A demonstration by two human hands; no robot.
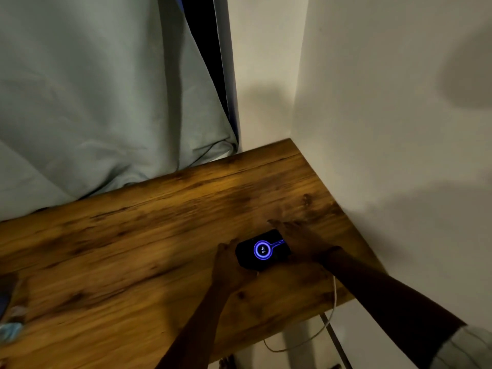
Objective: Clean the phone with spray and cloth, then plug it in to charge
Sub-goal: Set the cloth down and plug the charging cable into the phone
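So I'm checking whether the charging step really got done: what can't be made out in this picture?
- Plug joint: the right hand covers the phone end where the cable would enter.
- Cable's far end: runs off the table edge, out of sight.
- Screen number: too small and blurred.
- Items at the left edge: cut off, blurred.
- Left hand grip: fingers hidden under the phone.

Both hands flank the lit black phone point(262, 250); bare brown wooden tabletop point(138, 235) opens leftward, the white wall point(386, 129) crowds rightward.
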